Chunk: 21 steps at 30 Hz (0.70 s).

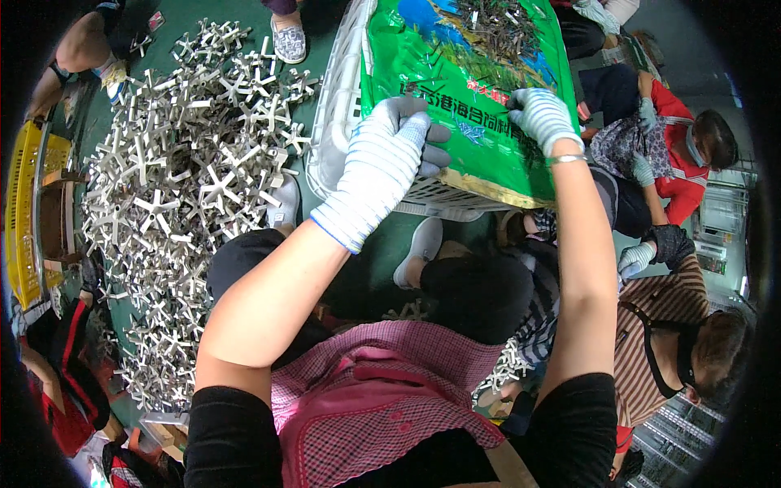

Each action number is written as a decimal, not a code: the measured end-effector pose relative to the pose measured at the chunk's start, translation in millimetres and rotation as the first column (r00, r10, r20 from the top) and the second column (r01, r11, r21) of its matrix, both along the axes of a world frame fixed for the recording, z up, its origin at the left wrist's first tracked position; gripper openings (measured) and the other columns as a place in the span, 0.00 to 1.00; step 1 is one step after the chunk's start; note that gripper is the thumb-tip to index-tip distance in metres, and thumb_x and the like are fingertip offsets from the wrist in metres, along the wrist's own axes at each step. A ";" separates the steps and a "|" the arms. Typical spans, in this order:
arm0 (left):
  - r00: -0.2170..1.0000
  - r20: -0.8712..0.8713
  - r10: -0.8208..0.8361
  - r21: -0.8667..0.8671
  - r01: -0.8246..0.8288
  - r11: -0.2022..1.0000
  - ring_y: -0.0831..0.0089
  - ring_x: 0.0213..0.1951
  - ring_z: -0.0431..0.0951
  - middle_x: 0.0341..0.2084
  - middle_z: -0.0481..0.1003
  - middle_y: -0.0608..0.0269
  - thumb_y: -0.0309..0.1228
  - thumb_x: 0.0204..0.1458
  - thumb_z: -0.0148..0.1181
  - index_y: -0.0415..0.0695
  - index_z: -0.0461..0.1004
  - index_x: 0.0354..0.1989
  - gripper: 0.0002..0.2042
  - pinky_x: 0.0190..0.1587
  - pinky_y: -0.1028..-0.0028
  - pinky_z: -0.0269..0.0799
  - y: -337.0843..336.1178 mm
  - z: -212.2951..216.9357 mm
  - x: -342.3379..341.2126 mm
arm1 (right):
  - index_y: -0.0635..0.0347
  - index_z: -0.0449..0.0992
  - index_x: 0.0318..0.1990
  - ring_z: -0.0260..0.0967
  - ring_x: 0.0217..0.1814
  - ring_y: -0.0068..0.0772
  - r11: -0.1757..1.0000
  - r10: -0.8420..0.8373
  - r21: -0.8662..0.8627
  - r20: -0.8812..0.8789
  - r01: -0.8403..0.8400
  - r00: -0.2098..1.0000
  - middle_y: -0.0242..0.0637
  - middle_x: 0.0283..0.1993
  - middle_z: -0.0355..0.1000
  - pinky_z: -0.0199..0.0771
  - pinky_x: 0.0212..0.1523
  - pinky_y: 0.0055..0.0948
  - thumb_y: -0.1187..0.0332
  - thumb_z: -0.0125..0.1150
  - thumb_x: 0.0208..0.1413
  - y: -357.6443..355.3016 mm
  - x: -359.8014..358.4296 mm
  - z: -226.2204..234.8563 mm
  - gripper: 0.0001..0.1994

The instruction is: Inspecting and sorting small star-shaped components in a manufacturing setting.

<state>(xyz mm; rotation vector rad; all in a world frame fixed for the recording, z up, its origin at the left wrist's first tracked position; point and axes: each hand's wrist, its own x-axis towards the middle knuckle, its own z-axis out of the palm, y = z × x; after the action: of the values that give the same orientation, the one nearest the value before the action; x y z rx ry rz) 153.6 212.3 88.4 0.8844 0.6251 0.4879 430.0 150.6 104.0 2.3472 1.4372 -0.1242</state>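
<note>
Both of my hands wear striped white work gloves with grey coating. My left hand (397,145) is closed at the near left edge of a green printed plastic bag (390,69), and what its curled fingers hold is hidden. My right hand (538,119) is closed over the right part of the bag, fingertips pressed together on something too small to make out. The bag lies flat over a white plastic crate (332,122). A heap of small dark thin pieces (498,28) rests on its far part. A few tiny blue bits (472,133) lie between my hands.
To my left, a large pile of pale star-shaped parts (187,179) covers the green floor. A yellow crate (28,203) stands at the far left. Co-workers sit close on the right, one in a red top (679,106) and one in a striped top (651,325).
</note>
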 end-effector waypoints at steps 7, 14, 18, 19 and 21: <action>0.998 -0.021 0.060 -0.015 -0.061 0.998 0.74 0.25 0.76 0.32 0.75 0.55 0.34 0.58 0.50 0.36 0.66 0.48 0.15 0.25 0.78 0.72 3.3 8.6 -0.7 | 0.56 0.78 0.40 0.75 0.39 0.37 0.720 0.082 0.634 -0.481 0.282 0.873 0.41 0.35 0.77 0.71 0.44 0.31 0.63 0.62 0.48 -35.9 -50.7 4.2 0.12; 0.988 0.004 0.155 0.012 -0.155 0.988 0.75 0.25 0.76 0.34 0.75 0.56 0.35 0.57 0.52 0.35 0.66 0.50 0.18 0.25 0.80 0.71 -3.3 11.8 1.1 | 0.54 0.79 0.40 0.73 0.42 0.39 0.730 0.095 0.614 -0.524 0.298 0.846 0.41 0.39 0.76 0.70 0.47 0.34 0.62 0.61 0.48 -31.2 -94.8 -33.7 0.12; 0.989 0.031 0.145 0.042 -0.147 0.988 0.75 0.27 0.77 0.35 0.77 0.58 0.36 0.57 0.52 0.36 0.68 0.46 0.16 0.28 0.79 0.73 5.9 3.2 5.9 | 0.47 0.79 0.39 0.68 0.47 0.39 0.873 0.053 0.488 -0.096 0.001 0.994 0.36 0.42 0.73 0.67 0.47 0.38 0.54 0.60 0.48 -9.0 -107.5 -35.9 0.14; 0.988 0.046 0.145 0.050 -0.147 0.988 0.75 0.28 0.77 0.35 0.77 0.58 0.36 0.57 0.52 0.36 0.68 0.46 0.16 0.28 0.79 0.73 4.8 3.0 7.5 | 0.47 0.79 0.38 0.68 0.47 0.38 0.879 0.038 0.477 -0.044 -0.012 0.998 0.35 0.42 0.73 0.67 0.47 0.39 0.54 0.60 0.48 -7.4 -106.7 -41.9 0.13; 0.986 0.063 0.153 0.058 -0.157 0.986 0.75 0.28 0.77 0.35 0.77 0.57 0.35 0.58 0.51 0.36 0.68 0.47 0.15 0.30 0.79 0.72 3.0 3.1 10.8 | 0.48 0.80 0.37 0.68 0.47 0.38 0.887 0.029 0.462 0.006 -0.028 1.000 0.34 0.42 0.73 0.67 0.46 0.39 0.54 0.60 0.48 -4.1 -107.4 -48.1 0.13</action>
<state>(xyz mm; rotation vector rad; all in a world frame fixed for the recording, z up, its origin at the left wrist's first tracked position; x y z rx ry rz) 164.4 215.3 91.6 0.8810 0.6306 0.6743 322.5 146.5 55.9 2.6912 1.6465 0.2565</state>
